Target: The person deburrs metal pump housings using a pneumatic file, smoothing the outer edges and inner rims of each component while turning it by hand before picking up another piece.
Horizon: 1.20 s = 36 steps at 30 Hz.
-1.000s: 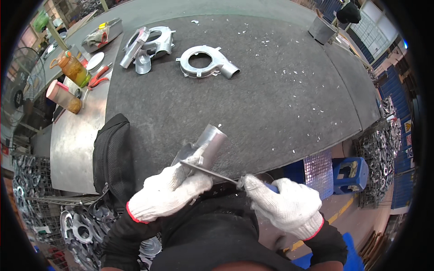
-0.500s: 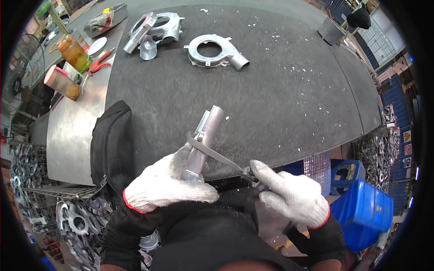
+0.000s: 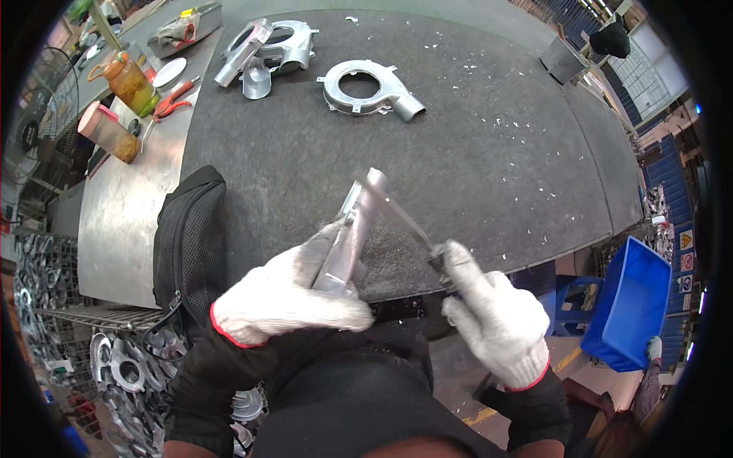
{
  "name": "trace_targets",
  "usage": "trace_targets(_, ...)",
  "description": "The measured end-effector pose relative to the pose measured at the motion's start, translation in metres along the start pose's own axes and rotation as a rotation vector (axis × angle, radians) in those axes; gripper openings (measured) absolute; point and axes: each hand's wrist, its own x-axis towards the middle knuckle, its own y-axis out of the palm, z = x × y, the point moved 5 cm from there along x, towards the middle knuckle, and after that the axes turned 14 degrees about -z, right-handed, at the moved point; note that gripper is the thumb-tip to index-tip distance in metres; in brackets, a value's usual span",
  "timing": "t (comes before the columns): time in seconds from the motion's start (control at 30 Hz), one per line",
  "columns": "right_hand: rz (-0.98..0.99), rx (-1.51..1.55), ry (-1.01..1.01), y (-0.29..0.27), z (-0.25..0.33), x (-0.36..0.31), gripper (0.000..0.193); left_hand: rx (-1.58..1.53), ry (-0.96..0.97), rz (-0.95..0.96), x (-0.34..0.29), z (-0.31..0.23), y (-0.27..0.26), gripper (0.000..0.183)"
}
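My left hand (image 3: 286,301), in a white knit glove with a red cuff, grips a silvery cast metal blower housing (image 3: 353,244). The housing stands edge-on at the table's near edge, its tubular spout pointing up and away from me. In my gloved right hand (image 3: 500,317) is the dark handle of a narrow flat file (image 3: 408,221). The file's blade slants up to the left, its tip by the spout's end; whether it touches cannot be told. Farther off on the dark table lie a ring-shaped housing (image 3: 356,90) and a pair of stacked housings (image 3: 267,57).
A black mesh bag (image 3: 191,237) lies left of my left hand. Bottles (image 3: 128,85) and red-handled pliers (image 3: 172,103) are on the metal sheet. Wire baskets of castings (image 3: 130,374) stand lower left. At right, another person's gloved hand (image 3: 654,349) holds a blue bin (image 3: 630,305).
My right hand has risen slightly, and the file's tip has moved up the housing toward the spout's end. The blue bin has shifted and tilted at right, where another person's hand now shows.
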Motion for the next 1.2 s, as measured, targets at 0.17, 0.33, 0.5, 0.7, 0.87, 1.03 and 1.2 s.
trace_targets(0.17,-0.129,0.29,-0.051,0.006,-0.021,-0.02,0.077,0.072,0.147,0.093,-0.008,0.019,-0.028,0.082)
trace_targets(0.33,0.069,0.267,-0.149,0.005,-0.003,-0.018,0.067,0.126,0.075,0.045,-0.012,0.013,-0.027,0.064)
trace_targets(0.5,0.288,0.225,-0.102,0.011,0.0,-0.014,0.07,0.292,0.133,0.085,-0.008,0.028,-0.032,0.065)
trace_targets(0.7,0.398,0.257,-0.125,0.024,-0.007,-0.017,0.065,0.464,0.133,0.047,0.0,0.03,-0.034,0.047)
trace_targets(0.87,0.424,0.194,-0.145,0.025,-0.002,-0.012,0.064,0.641,0.105,-0.003,-0.002,0.022,-0.034,0.055)
trace_targets(1.03,0.352,0.123,-0.208,0.021,0.001,-0.016,0.067,0.704,0.182,-0.003,-0.003,0.018,-0.032,0.058)
trace_targets(1.2,0.276,0.186,-0.219,0.019,-0.006,-0.016,0.066,0.949,0.186,0.037,-0.005,0.011,-0.027,0.062)
